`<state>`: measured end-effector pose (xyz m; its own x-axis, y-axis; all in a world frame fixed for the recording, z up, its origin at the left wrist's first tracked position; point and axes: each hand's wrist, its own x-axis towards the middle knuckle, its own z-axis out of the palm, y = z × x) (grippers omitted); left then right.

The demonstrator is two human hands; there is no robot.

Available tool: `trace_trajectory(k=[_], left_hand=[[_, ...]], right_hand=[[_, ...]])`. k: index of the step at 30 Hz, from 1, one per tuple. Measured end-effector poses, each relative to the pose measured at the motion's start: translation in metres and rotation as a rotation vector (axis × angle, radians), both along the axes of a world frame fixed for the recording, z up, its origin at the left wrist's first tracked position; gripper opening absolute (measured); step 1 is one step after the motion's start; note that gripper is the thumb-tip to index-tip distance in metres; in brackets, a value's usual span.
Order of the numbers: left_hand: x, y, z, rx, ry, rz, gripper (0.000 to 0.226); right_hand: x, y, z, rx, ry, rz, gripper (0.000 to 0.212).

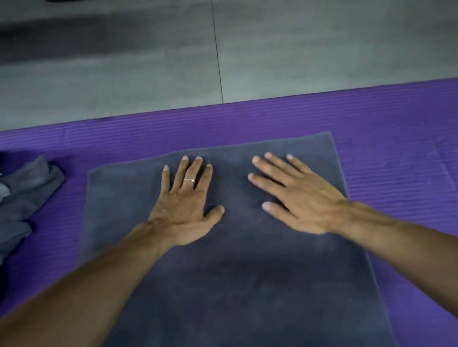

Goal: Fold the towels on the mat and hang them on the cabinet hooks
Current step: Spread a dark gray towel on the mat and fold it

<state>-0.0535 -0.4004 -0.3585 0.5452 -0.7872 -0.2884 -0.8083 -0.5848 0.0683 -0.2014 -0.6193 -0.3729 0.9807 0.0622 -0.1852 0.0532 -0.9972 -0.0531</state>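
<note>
Purple mat (388, 105) on grey floor (319, 30)

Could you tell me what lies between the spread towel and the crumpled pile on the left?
Only a bare strip of purple mat separates the flat towel from the crumpled pile, per the head view.

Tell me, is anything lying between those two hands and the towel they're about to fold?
Nothing visible does. The left hand and right hand both rest flat, fingers spread, directly on the spread towel on the purple mat. The crumpled towels sit apart at the left. No cabinet hooks are in view.
</note>
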Motion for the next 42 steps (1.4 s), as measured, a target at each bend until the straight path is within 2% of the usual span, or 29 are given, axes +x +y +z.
trace_trajectory(k=[2,4,6,8,10,11,13,16,20,22,25,26,28,30,35,39,42], left_hand=[[-0.036,-0.02,0.0,-0.149,-0.021,0.046,0.073],[-0.075,-0.043,-0.006,-0.23,0.003,0.113,0.076],[-0.107,-0.066,-0.013,-0.21,0.035,0.215,0.081],[-0.132,-0.084,-0.017,-0.197,0.028,0.341,0.083],[-0.158,-0.093,-0.021,-0.203,-0.022,0.414,0.081],[-0.173,-0.096,-0.023,-0.208,-0.048,0.434,0.08],[-0.206,-0.101,-0.025,-0.219,-0.071,0.445,0.079],[-0.255,-0.111,-0.02,-0.233,0.003,0.449,0.083],[-0.292,-0.117,-0.011,-0.261,0.058,0.495,0.09],[-0.298,-0.114,-0.006,-0.353,0.056,0.526,0.064],[-0.3,-0.101,0.009,-0.537,0.086,0.649,0.014],[-0.297,-0.096,0.018,-0.563,0.133,0.726,0.005],[-0.286,-0.085,0.034,-0.604,0.319,0.897,0.009],[-0.274,-0.072,0.045,-0.635,0.524,0.989,0.014],[-0.253,-0.035,0.056,-0.611,0.604,0.984,0.009],[-0.247,-0.002,0.056,-0.555,0.772,1.006,0.022],[-0.243,0.03,0.052,-0.532,0.734,1.128,0.026]], right_hand=[[-0.015,-0.028,-0.004,-0.025,0.029,0.006,0.068],[-0.014,-0.066,-0.003,-0.055,0.013,-0.228,0.074],[-0.012,-0.084,0.004,-0.038,-0.009,-0.319,0.076],[-0.024,-0.078,0.007,0.017,-0.053,-0.124,0.072],[-0.049,-0.074,0.0,0.047,-0.003,0.141,0.069],[-0.058,-0.081,-0.002,0.03,0.038,0.179,0.069],[-0.055,-0.102,-0.005,0.006,0.034,0.01,0.07],[-0.036,-0.12,0.003,0.011,0.082,-0.254,0.063],[-0.054,-0.102,0.013,0.114,-0.03,-0.235,0.055],[-0.077,-0.099,0.016,0.168,-0.05,-0.184,0.056],[-0.1,-0.098,0.027,0.173,-0.001,-0.16,0.075],[-0.102,-0.097,0.031,0.163,0.019,-0.16,0.079],[-0.1,-0.09,0.039,0.135,0.033,-0.143,0.083],[-0.091,-0.078,0.044,0.13,0.019,-0.129,0.075],[-0.043,-0.044,0.062,0.241,-0.076,-0.208,0.022],[-0.003,-0.01,0.08,0.288,-0.088,-0.191,0.011],[0.026,0.019,0.088,0.297,-0.101,-0.164,0.009]])
